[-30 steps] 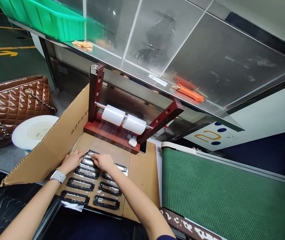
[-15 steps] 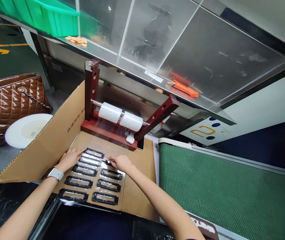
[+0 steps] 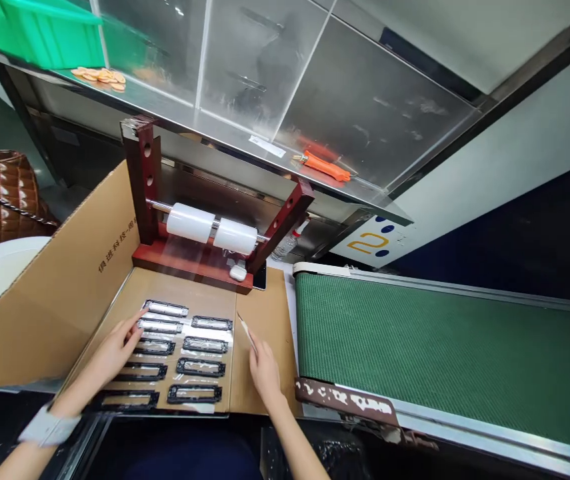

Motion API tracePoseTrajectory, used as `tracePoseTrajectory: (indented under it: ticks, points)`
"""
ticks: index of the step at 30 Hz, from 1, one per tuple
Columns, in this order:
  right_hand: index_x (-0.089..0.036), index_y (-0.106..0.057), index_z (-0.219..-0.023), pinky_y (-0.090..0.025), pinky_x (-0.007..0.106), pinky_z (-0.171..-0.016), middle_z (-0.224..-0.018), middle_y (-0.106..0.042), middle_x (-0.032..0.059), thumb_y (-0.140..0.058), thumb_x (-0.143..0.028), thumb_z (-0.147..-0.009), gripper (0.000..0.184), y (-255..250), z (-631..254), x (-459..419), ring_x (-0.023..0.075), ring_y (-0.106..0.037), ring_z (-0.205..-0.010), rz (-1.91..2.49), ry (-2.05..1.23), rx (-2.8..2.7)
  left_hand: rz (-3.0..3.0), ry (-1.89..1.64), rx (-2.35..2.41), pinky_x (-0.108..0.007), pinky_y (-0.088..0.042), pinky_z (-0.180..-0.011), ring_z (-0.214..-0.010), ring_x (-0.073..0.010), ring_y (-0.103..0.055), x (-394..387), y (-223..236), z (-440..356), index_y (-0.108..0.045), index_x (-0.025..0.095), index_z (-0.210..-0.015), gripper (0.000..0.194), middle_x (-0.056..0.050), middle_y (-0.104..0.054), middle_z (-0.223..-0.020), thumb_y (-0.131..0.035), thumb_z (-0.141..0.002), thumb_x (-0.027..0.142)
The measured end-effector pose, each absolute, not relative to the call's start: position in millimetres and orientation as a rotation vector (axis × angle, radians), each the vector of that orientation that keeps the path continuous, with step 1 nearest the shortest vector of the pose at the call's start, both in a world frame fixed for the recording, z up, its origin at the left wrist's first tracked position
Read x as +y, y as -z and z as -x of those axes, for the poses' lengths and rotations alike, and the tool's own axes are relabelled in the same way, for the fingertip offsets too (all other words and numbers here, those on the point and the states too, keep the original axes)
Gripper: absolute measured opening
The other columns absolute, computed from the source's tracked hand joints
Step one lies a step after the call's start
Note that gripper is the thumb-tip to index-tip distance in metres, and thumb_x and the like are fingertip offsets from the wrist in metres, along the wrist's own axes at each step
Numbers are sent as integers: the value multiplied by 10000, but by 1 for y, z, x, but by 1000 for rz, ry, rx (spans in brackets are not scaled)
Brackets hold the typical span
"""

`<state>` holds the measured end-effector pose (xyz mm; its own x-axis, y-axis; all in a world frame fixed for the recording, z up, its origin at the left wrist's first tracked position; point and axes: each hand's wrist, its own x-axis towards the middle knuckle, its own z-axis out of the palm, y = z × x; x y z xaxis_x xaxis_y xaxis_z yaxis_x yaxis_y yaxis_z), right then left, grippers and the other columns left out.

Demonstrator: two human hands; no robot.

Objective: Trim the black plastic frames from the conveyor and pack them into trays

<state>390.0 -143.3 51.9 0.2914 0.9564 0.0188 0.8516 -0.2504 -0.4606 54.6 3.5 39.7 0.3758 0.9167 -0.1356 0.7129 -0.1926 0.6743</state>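
Two columns of black rectangular frames (image 3: 205, 344) lie on a cardboard sheet (image 3: 205, 285), with clear film over and around them. At the left column's far end, my left hand (image 3: 111, 357) rests with its index fingertip at the corner of the farthest frame (image 3: 165, 308). Its thumb is apart, by the second frame (image 3: 161, 325), and nothing is held. To the right of both columns, my right hand (image 3: 265, 372) is closed around a slim, pale tool with a dark pointed tip (image 3: 245, 329). The tool's exact kind is unclear. Its tip points away, over the cardboard.
Beyond the frames stands a dark red stand (image 3: 189, 268) with two white film rolls (image 3: 191, 222). A cardboard wall (image 3: 72, 267) rises on the left. On the right runs a green conveyor belt (image 3: 389, 347). An orange-handled tool (image 3: 325, 166) lies on the overhead shelf.
My right hand has moved from between the columns to the right of the frames, its pointed tool now plainly visible. My left hand stays near the far left frames. The view has swung right.
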Motion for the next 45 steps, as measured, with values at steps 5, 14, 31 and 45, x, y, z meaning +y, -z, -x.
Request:
tracePoseTrajectory:
  ticks: [5,14,31,45]
  points:
    - [-269,-526,-1291,-433,499,-977,-1175,-588,108,-482,-179,-868,435,-16,-389,-194,272,-547,-1123,2215,-344,-1497,-1408,-253,980,-362,-487,-795,-823,-261,-623,-92,-38,-71,-703,276,-961,451,-49,-688,-848,-488,-794,635]
    - [-222,-519,-1200,-424,386,-1018,-1213,-569,80,-658,-133,-752,478,-44,-355,-187,215,-521,-1178,1673,-948,-1794,-1063,-167,969,-404,-492,-770,-728,-260,-640,-147,6,-95,-752,257,-786,507,-66,-735,-756,-662,-600,720]
    - [-211,-555,-950,-490,306,-818,-938,-604,23,-636,-90,-711,280,-44,-300,-298,173,-581,-888,1701,-1014,-1387,-486,-605,1004,-450,-295,-1129,-1283,-288,-478,-240,2,-130,-628,251,-1195,551,-92,-658,-1248,-719,-720,516]
    - [-237,-601,-957,-480,332,-859,-984,-646,22,-759,-262,-699,304,-93,-329,-400,201,-595,-963,1741,-846,-1131,-611,-388,844,-533,-336,-1080,-1236,-347,-516,-307,-26,-166,-682,329,-1064,481,-45,-707,-1165,-805,-622,471]
